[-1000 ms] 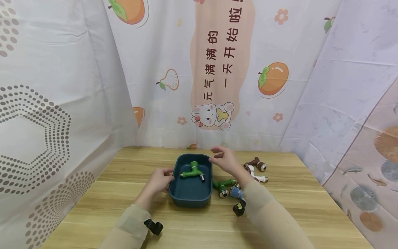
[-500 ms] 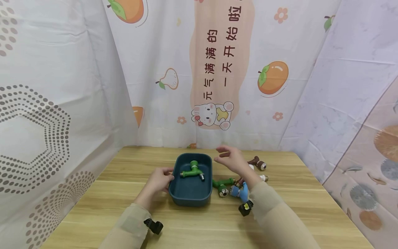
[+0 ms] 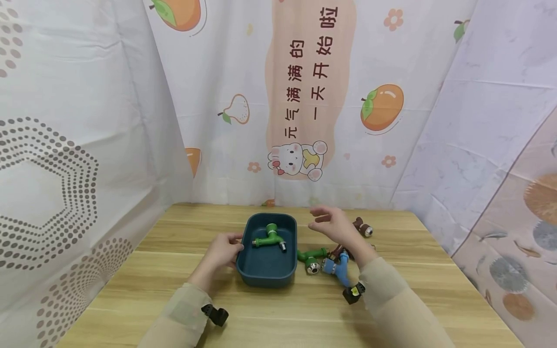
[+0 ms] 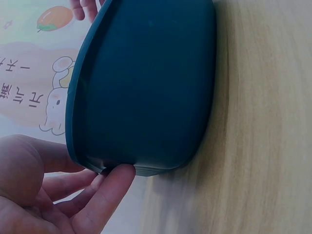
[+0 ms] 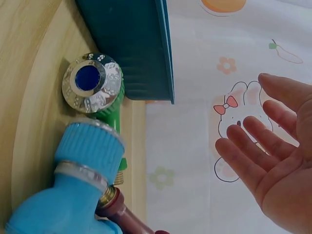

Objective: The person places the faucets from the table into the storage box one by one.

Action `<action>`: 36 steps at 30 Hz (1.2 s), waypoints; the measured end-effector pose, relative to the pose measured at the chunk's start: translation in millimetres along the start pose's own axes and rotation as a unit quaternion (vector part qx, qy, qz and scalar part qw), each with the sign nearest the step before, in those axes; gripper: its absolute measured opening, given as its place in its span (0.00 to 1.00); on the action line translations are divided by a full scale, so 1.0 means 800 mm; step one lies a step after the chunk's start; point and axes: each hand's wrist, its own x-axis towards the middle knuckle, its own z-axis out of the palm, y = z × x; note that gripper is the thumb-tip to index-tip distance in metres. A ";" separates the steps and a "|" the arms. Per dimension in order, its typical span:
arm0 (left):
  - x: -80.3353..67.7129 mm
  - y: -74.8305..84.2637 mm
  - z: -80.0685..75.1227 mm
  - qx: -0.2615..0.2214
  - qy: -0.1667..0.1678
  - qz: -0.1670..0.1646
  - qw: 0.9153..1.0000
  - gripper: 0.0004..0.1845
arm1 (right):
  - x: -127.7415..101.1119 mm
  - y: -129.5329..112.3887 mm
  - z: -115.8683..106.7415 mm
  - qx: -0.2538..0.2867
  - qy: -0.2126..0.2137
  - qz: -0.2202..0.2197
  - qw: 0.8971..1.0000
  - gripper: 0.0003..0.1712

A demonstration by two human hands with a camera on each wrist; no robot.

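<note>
Blue bin (image 3: 266, 270): left hand (image 3: 222, 252) touches its side, fingers relaxed; right hand (image 3: 331, 227) spread, empty.

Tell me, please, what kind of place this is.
Probably a small staged recording booth, not a real workshop: printed fabric sheets hang on three sides of a wooden table, which carries only a dark teal plastic tub and a few coloured plastic taps.

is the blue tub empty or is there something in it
Not empty. One green tap lies inside the tub; the other taps lie outside, on the table.
</note>
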 end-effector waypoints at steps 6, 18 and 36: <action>0.000 -0.001 0.000 -0.002 -0.003 -0.002 1.000 0.22 | -0.009 0.004 -0.006 0.009 0.000 -0.010 1.000 0.26; 0.000 -0.001 0.000 0.001 -0.005 -0.002 1.000 0.23 | -0.028 0.010 -0.021 -0.025 0.012 -0.015 0.999 0.25; 0.000 0.002 0.001 -0.002 -0.005 -0.002 1.000 0.23 | -0.046 0.025 -0.035 -0.050 0.005 -0.017 0.999 0.26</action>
